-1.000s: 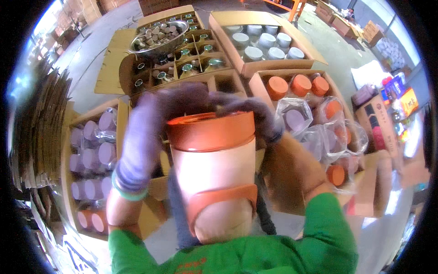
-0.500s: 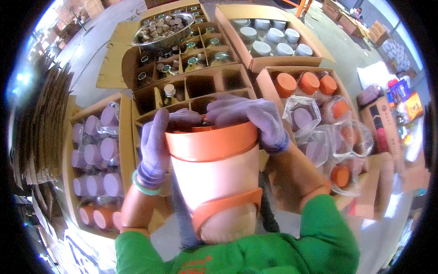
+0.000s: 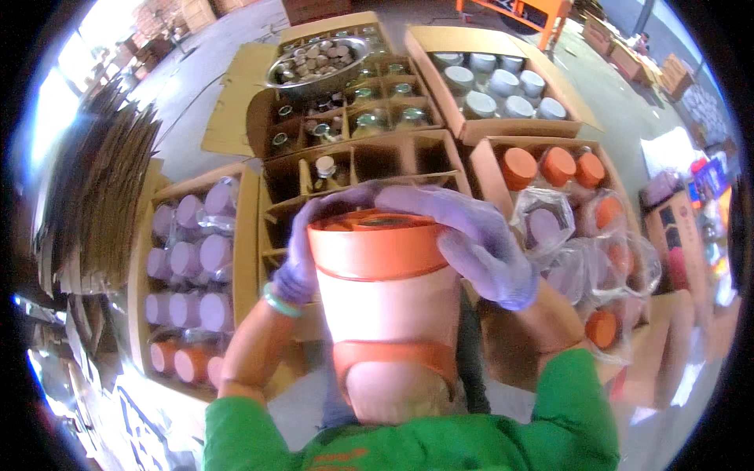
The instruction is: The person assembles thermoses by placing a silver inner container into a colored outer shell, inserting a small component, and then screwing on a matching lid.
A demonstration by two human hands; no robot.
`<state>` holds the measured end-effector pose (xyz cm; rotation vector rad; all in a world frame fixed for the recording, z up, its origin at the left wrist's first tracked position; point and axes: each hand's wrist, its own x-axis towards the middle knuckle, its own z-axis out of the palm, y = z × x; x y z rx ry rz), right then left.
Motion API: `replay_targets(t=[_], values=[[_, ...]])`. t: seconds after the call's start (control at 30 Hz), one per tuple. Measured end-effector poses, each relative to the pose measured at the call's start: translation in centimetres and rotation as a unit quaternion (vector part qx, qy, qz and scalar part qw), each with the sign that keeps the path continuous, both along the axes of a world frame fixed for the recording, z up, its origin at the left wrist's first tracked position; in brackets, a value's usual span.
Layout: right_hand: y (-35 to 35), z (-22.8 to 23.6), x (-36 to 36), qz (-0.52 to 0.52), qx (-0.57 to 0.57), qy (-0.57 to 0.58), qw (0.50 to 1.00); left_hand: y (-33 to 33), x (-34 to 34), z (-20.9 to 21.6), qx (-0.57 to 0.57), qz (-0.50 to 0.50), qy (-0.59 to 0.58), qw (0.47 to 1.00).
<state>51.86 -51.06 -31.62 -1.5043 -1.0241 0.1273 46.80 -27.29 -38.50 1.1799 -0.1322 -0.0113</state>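
Both gloved hands clamp 1 tall cream cardboard canister w/ orange lid (image 3: 385, 302), held upright close to chest. Left hand (image 3: 302, 251) wraps lid's left side, right hand (image 3: 471, 239) lies over top rim, fingers curled. Vs 0.5 s ago: canister a bit lower, right hand further across lid. Beyond grip: 1 divided cardboard box (image 3: 353, 169), 1 steel bowl of caps (image 3: 318, 63); right, 3 orange-lidded jars (image 3: 554, 166)

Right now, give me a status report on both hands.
Left hand and right hand grip the orange-lidded tube. Divided carton just beyond.
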Motion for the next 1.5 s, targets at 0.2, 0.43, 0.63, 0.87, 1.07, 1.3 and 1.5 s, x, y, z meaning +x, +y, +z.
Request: replay_targets(t=[0.2, 0.43, 0.63, 0.87, 1.07, 1.3, 1.5], values=[[-1.6, -4.5, 4.4, 0.011, 0.032, 0.093, 0.995, -0.4, 1.0, 4.8, -0.096, -0.081, -0.059, 0.99], [2.4, 3.9, -0.7, 0.009, -0.145, -0.145, 0.979, -4.2, 2.8, -2.3, -0.054, -0.079, -0.018, 0.995], [-2.7, -1.5, 6.6, 0.147, -0.074, -0.082, 0.983, 0.8, 3.4, 1.1, -0.052, -0.082, -0.17, 0.981], [3.1, 4.7, -0.7, -0.012, -0.203, -0.141, 0.969, -1.5, 3.4, -2.9, -0.187, -0.094, 0.023, 0.978], [-2.6, -3.2, 6.3, 0.16, -0.061, 0.012, 0.985, 0.8, 2.4, 3.2, -0.011, -0.114, -0.158, 0.981], [4.0, 4.4, -1.9, -0.071, -0.211, -0.165, 0.961, -4.6, 4.0, -2.7, -0.241, -0.03, -0.268, 0.932], [-1.1, -1.1, 5.7, 0.133, -0.066, -0.081, 0.986, -1.1, 2.0, 2.0, -0.017, 0.034, -0.126, 0.991]])
